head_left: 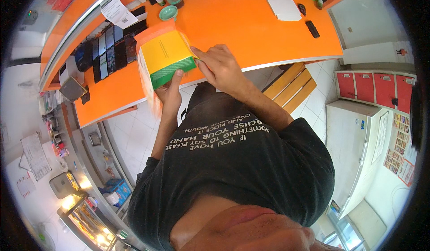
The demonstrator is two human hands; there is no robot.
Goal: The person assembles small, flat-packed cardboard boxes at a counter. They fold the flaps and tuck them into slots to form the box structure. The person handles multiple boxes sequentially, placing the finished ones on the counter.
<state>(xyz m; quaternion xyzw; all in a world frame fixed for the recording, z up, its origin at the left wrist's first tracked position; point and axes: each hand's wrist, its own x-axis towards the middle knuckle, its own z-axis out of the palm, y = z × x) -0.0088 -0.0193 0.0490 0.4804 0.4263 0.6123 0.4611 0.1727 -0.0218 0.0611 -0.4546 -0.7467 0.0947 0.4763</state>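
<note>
**Both hands on a yellow and green box at the counter edge**

Head view: the left hand [168, 92] grips the yellow and green box [165, 58] from below, its thumb pressed up against the green band on the near end and the fingers hidden behind the underside. The right hand [219, 65] lies just beside it, fingers bent and pressed together, fingertips touching the box's right edge near the corner where yellow meets green. The box is tilted, held above the near edge of the orange counter [251, 27], its left side blurred.

Left of the left hand, a row of dark phones [105, 54] lies on the counter. Beyond the box sits a small green lid [168, 12], with a paper slip [117, 11] to its left. Well beyond the right hand are flat white cartons [280, 2] and a black remote [312, 29]. Below the right forearm, a wooden bench [291, 85] stands on the tiled floor.
</note>
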